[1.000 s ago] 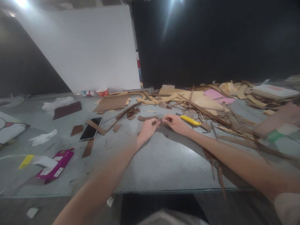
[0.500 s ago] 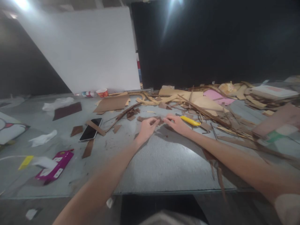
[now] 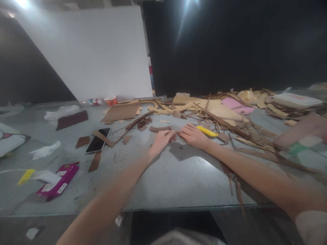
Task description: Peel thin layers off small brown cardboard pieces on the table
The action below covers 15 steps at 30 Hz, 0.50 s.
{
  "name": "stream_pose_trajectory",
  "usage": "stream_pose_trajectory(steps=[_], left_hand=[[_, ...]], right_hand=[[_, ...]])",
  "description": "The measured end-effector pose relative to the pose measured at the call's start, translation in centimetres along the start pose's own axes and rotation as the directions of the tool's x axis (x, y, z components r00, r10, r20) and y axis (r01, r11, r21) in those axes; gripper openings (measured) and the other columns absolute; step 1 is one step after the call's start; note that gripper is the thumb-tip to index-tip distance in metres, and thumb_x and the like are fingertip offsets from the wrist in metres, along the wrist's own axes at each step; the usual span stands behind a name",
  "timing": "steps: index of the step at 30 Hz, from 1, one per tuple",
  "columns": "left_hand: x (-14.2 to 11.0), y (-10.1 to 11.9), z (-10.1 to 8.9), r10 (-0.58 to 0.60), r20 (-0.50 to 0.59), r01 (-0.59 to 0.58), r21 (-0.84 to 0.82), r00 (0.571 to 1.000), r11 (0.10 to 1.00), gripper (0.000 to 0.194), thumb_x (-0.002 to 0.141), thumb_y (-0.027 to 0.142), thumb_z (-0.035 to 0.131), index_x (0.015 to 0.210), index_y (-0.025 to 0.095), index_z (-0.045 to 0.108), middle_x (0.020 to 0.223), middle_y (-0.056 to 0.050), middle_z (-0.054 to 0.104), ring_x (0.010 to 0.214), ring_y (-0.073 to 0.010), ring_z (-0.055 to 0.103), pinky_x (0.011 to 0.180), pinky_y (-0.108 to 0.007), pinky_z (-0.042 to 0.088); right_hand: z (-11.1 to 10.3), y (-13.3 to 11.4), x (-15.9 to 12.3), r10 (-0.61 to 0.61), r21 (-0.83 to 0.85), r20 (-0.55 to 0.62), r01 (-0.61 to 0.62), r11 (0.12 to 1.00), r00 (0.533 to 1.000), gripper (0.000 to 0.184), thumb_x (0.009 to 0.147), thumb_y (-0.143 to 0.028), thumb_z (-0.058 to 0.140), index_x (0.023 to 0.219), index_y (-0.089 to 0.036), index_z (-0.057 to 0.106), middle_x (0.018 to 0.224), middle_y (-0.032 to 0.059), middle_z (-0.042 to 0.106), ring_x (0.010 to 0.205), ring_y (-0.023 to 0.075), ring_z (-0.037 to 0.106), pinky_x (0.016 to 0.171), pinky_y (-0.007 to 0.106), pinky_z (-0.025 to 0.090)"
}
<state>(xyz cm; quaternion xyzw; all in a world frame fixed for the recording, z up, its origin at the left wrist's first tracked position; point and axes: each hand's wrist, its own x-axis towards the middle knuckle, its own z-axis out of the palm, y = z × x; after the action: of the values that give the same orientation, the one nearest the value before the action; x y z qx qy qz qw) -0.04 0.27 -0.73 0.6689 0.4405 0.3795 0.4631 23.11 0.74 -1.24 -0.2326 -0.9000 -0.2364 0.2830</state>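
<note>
- Left hand (image 3: 161, 140) and right hand (image 3: 192, 136) mid-desk, fingertips close; can't tell if either grips anything.
- Brown strip (image 3: 159, 129) just beyond left hand.
- Yellow cutter (image 3: 207, 131) beside right hand, one end hidden.
- Both forearms cross desk's (image 3: 176, 187) near edge; scraps (image 3: 238, 197) poke out under right one.
- Red cup (image 3: 110, 100) by far edge, contents unreadable.

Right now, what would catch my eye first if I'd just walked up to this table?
Probably the yellow tool handle, bright among brown scraps just beyond the right hand, whose fingers nearly meet those of the left hand mid-table. Next, over on the left, the magenta object near the front edge and the smartphone behind it, a brown strip lying across it.
</note>
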Motion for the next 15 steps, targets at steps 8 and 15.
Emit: stream_pose_trajectory(steps=[8,15], left_hand=[[-0.51,0.16,-0.48,0.169,-0.028,-0.166,0.098,0.985,0.981,0.051,0.1,0.063,0.06,0.078,0.019,0.071,0.075,-0.006,0.073,0.067,-0.0184,0.065,0.067,-0.03,0.048],[-0.52,0.24,-0.51,0.195,-0.014,-0.192,0.135,0.981,0.972,0.048,0.101,0.059,0.06,0.078,0.019,0.071,0.076,-0.006,0.074,0.068,-0.0186,0.065,0.067,-0.03,0.048]], right_hand=[[0.2,-0.75,0.65,0.417,0.357,-0.076,-0.365,0.86,0.906,0.028,0.11,-0.041,0.061,0.119,-0.018,0.073,0.102,0.0106,0.07,0.092,0.026,0.064,0.088,0.041,0.05],[0.1,-0.76,0.97,0.574,0.631,0.225,-0.567,0.53,0.787,0.038,0.107,-0.05,0.059,0.087,-0.021,0.073,0.087,0.0036,0.074,0.084,0.0218,0.066,0.081,0.035,0.051]])
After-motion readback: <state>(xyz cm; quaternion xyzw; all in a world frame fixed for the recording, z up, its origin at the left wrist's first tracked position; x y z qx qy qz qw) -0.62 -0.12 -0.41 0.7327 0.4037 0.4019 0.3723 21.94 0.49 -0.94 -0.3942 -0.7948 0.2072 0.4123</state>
